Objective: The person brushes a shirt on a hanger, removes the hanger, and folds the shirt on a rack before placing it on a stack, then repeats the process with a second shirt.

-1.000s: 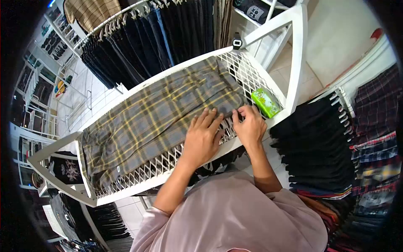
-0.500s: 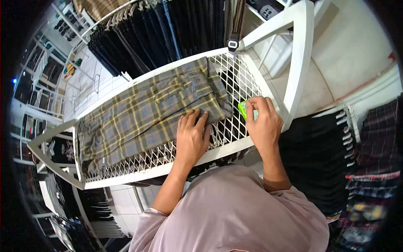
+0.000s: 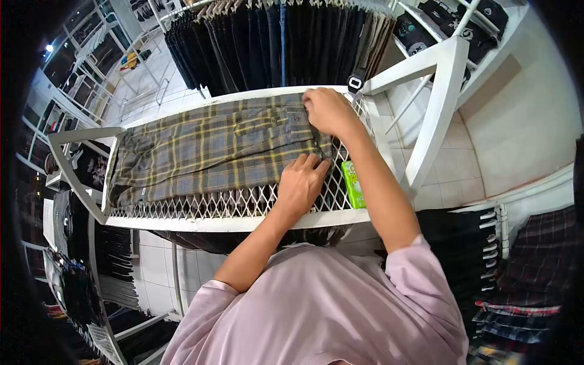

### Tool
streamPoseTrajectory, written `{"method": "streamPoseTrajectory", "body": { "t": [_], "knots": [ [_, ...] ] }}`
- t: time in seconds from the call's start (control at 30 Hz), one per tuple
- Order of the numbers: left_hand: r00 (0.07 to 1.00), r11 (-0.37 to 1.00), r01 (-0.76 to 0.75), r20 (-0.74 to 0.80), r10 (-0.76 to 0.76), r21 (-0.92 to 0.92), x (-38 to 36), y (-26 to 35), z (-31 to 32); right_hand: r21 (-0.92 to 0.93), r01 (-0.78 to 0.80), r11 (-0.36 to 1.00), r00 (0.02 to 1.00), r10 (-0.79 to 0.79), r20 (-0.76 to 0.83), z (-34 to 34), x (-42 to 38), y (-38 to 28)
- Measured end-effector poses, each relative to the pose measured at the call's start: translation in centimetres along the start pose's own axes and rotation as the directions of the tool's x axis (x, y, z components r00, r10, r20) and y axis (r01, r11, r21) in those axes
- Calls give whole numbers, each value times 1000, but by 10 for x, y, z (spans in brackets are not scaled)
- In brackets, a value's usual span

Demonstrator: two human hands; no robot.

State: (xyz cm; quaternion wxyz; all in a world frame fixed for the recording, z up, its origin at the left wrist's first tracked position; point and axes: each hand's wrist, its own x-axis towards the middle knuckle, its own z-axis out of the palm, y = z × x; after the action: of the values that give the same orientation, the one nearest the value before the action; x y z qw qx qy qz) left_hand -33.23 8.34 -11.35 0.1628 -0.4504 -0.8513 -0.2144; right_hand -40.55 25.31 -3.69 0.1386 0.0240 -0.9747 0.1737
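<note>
A grey and yellow plaid shirt (image 3: 207, 146) lies folded lengthwise on a white metal mesh rack top (image 3: 182, 220), its buttoned pocket toward the right end. My left hand (image 3: 301, 185) is closed at the shirt's near right corner, fingers bent over the cloth. Across from it, my right hand (image 3: 331, 112) is closed at the far right corner, its fingertips on the fabric and partly hidden. Under my right forearm, a green flowered packet (image 3: 351, 182) rests on the mesh, partly covered by the arm.
A black digital watch (image 3: 355, 82) is strapped at the rack's far edge. Behind it hang several dark trousers (image 3: 243, 52). White slanted bars (image 3: 435, 115) rise at the rack's right end. Dark garments (image 3: 453, 255) hang at the right, near a pale wall (image 3: 523, 121).
My right hand has left the green packet and moved up to the shirt's far right corner. My left hand has shifted right along the near edge. The view has tilted.
</note>
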Motion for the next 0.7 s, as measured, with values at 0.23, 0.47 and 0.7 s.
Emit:
{"method": "streamPoseTrajectory", "body": {
  "t": [0.23,0.47,0.7],
  "knots": [
    [1000,997,-15,21,17,-82,3,3,-15,-240,-84,967,986,116,122,49,59,33],
    [938,860,151,-204,-280,-488,-2,-18,-56,-227,-97,969,989,120,91,28,82,19],
    [807,826,265,-354,-472,-498,-41,-78,-146,469,13,883,978,-109,179,-13,144,-36]
  ]
}}
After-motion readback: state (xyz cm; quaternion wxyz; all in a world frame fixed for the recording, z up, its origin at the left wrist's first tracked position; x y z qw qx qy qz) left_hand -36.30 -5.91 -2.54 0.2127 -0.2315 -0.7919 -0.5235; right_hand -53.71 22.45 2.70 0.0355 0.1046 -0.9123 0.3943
